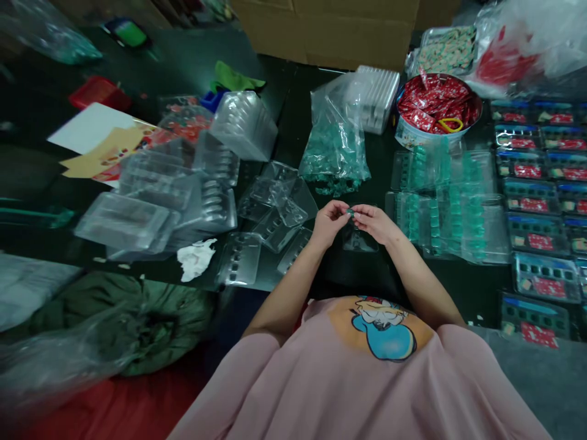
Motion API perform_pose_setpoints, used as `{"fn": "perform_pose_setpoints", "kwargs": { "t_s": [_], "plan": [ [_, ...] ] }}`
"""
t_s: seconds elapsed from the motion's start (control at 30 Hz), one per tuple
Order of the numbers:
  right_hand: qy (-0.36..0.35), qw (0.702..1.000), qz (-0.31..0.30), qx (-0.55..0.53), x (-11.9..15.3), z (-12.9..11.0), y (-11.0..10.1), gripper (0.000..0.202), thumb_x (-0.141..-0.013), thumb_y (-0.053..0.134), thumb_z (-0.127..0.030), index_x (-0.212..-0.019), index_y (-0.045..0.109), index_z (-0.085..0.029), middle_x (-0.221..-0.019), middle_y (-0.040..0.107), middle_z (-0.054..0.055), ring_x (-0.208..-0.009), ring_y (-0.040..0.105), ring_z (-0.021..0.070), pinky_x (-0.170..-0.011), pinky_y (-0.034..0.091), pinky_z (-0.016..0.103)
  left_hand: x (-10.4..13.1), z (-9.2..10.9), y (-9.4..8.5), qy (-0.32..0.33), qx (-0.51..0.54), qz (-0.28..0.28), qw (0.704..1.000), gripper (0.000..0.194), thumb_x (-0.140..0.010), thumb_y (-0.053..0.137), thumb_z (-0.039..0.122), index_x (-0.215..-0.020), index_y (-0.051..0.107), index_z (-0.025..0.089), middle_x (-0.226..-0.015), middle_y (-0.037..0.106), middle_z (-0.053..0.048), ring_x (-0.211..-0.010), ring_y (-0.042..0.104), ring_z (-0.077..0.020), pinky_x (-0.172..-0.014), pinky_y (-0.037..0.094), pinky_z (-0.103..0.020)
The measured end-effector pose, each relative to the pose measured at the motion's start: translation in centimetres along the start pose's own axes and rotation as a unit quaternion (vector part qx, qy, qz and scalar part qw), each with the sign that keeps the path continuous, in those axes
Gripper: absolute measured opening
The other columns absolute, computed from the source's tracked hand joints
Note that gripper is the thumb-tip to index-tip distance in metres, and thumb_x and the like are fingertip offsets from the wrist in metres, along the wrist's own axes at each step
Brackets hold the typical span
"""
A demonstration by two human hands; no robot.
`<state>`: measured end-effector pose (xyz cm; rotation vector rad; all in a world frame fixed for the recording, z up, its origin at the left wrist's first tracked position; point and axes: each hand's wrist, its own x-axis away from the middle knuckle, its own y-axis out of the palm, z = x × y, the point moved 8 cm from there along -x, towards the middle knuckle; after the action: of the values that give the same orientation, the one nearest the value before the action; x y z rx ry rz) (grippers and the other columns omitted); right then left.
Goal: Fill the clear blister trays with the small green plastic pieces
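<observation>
My left hand (331,223) and my right hand (373,223) meet in front of my body, fingertips pinched together on a small green plastic piece (350,212). Its exact shape is too small to make out. Under my right hand lies a clear plastic tray (360,241), partly covered by the fingers. Just beyond my hands, a clear bag (337,143) full of similar green pieces lies with its mouth toward me, some loose green pieces (337,186) spilling out. To the right are clear trays holding rows of green pieces (454,211).
Stacked clear trays (156,201) and a crumpled white tissue (196,259) lie on the left. A round tin (435,131) holds red printed packets and yellow-handled scissors (450,125). Filled packs (536,205) line the right side. A cardboard box (325,33) stands at the back.
</observation>
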<state>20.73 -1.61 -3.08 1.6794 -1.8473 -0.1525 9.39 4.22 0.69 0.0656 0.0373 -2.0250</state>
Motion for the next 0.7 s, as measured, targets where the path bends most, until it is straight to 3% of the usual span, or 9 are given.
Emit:
{"fn": "perform_pose_setpoints", "kwargs": {
  "t_s": [0.13,0.3,0.4,0.57,0.7],
  "plan": [
    [-0.013,0.999,0.031,0.006,0.2,0.4,0.4,0.037,-0.061,0.084,-0.043,-0.088,0.068,-0.022,-0.077,0.063,-0.002,-0.067,0.054,0.0091,-0.063,0.041,0.023,1.1,2.9,-0.1,0.111,-0.159,0.038,0.980,0.009,-0.077,0.064,0.014,-0.083,0.067,0.020,-0.079,0.062,-0.001,-0.076,0.056,-0.0134,-0.071,0.043,-0.027],
    [-0.035,0.999,0.037,0.000,0.5,0.5,0.8,0.038,-0.061,0.084,-0.045,-0.085,0.066,-0.022,-0.075,0.061,-0.003,-0.072,0.055,0.0103,-0.065,0.039,0.023,2.0,4.2,0.3,0.155,-0.180,0.057,0.970,0.007,-0.079,0.062,0.014,-0.079,0.066,0.020,-0.079,0.062,-0.001,-0.075,0.057,-0.0139,-0.069,0.044,-0.028],
    [-0.051,0.998,0.043,0.015,0.8,0.6,0.8,0.038,-0.063,0.082,-0.047,-0.084,0.065,-0.021,-0.074,0.061,-0.003,-0.071,0.054,0.0102,-0.062,0.038,0.023,1.9,2.8,0.2,0.098,-0.144,0.058,0.983,0.006,-0.075,0.063,0.016,-0.079,0.066,0.019,-0.076,0.059,0.000,-0.071,0.053,-0.0127,-0.068,0.043,-0.026],
    [-0.066,0.995,0.058,0.036,1.5,0.8,0.2,0.035,-0.065,0.080,-0.047,-0.080,0.064,-0.020,-0.074,0.062,-0.002,-0.064,0.048,0.0091,-0.058,0.034,0.024,2.2,-2.0,0.2,-0.079,0.059,0.083,0.992,0.018,-0.066,0.066,0.021,-0.084,0.062,0.019,-0.073,0.053,0.004,-0.066,0.049,-0.0099,-0.066,0.042,-0.024],
    [-0.058,0.996,0.062,0.021,2.1,0.7,-0.3,0.035,-0.061,0.084,-0.042,-0.074,0.059,-0.021,-0.067,0.055,-0.006,-0.058,0.043,0.0074,-0.053,0.029,0.023,2.6,-3.3,0.8,-0.119,0.112,0.090,0.982,0.022,-0.060,0.066,0.019,-0.081,0.059,0.019,-0.072,0.051,0.004,-0.065,0.048,-0.0085,-0.067,0.040,-0.022]
  ]
}}
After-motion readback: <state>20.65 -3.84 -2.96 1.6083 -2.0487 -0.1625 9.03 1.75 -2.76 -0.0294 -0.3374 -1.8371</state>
